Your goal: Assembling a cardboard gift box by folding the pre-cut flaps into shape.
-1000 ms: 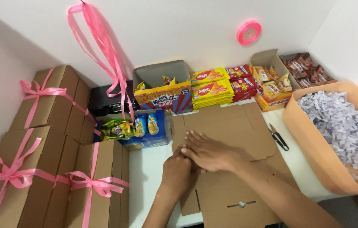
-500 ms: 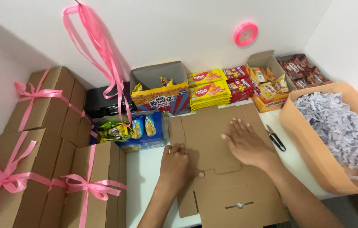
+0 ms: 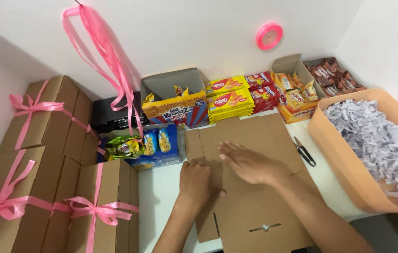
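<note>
Cardboard of the unfolded box blank, flat on the white worktop, folds cleanest if the left hand pins its near-left edge while the right hand, fingers released, smooths along the crease.

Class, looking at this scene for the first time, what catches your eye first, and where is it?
Both hands, the left hand and right hand, press flat on an unfolded cardboard box at centre. Ribbon-tied boxes stack up at left, and a peach tub of shredded paper fills the right.

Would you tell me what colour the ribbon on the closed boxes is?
Pink ribbon on brown boxes, in the head view.
</note>
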